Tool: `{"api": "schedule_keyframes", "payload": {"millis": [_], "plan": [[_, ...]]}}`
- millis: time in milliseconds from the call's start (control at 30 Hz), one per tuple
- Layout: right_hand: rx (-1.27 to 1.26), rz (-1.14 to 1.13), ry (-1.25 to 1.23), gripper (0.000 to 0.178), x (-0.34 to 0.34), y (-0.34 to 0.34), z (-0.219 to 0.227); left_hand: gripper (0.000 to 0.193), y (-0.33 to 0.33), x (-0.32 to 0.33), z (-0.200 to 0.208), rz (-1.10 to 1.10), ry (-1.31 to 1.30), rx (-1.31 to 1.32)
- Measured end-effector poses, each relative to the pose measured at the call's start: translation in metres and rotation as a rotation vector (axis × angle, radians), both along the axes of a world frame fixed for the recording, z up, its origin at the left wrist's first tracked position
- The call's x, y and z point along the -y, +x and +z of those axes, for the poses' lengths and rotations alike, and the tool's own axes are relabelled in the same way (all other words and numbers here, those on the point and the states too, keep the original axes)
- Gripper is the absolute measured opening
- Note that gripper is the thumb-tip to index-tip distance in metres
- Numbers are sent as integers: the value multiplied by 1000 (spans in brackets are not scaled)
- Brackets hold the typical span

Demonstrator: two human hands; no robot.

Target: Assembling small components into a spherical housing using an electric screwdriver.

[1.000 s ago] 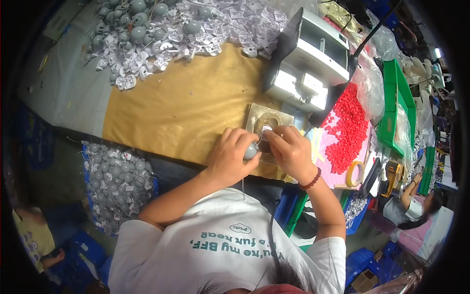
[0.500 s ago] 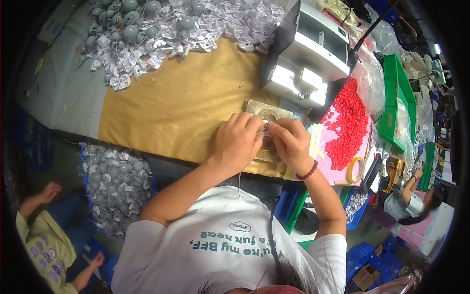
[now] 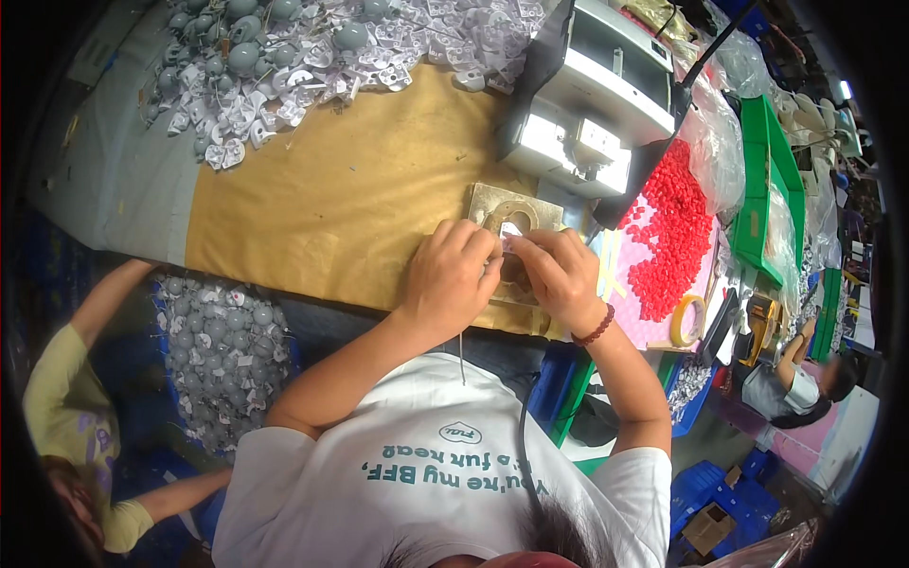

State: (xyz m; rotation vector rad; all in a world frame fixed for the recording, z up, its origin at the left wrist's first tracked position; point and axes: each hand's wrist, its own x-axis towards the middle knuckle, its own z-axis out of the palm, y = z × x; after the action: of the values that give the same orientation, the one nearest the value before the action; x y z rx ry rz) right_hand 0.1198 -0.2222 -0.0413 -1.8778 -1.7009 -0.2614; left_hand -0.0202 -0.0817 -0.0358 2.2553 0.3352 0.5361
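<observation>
Over a square metal plate (image 3: pixel 485 203) with a rounded recess, my two hands meet at their fingertips. Between them a small white plastic part (image 3: pixel 511 230) shows. My left hand (image 3: pixel 447 276) is closed, thumb and fingers pinched at the left side of that part. A thin cord (image 3: pixel 462 355) hangs below its palm; its upper end is hidden by the hand. My right hand (image 3: pixel 561 275), with a beaded bracelet (image 3: pixel 597 327) on the wrist, pinches the part from the right. The fingers cover most of what lies between them.
White parts (image 3: pixel 379 71) and grey balls (image 3: pixel 350 36) are heaped at the table's far side. A white machine (image 3: pixel 620 76) stands beyond the plate. Right lie red pieces (image 3: pixel 672 232), yellow tape (image 3: pixel 686 320) and a green crate (image 3: pixel 757 208). Lower left: a bin of grey balls (image 3: pixel 227 350) and a co-worker (image 3: pixel 71 398).
The white part now shows more plainly over the plate's recess, my hands still together around it. The view has shifted slightly. At left, the co-worker's arm has reached toward the table edge.
</observation>
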Motion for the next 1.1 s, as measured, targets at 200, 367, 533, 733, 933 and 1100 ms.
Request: {"api": "schedule_keyframes", "payload": {"millis": [200,367,533,733,933,1100], "plan": [[-8,22,-73,42,-5,1,7,16,-3,-1,-3,-20,-28,26],[-6,49,-273,43,-4,-5,29,16,-4,-2,-4,-26,-27,13],[93,2,-321,47,7,-19,20,27,-8,1,0,58,157,35],[-300,-45,-195,48,26,1,15,49,-7,4,-5,-131,457,-62],[-734,-124,-242,42,66,23,27,35,1,-1,-4,-173,519,-51],[-505,-246,-187,36,65,6,-5,37,5,0,-2,-166,451,-32]]}}
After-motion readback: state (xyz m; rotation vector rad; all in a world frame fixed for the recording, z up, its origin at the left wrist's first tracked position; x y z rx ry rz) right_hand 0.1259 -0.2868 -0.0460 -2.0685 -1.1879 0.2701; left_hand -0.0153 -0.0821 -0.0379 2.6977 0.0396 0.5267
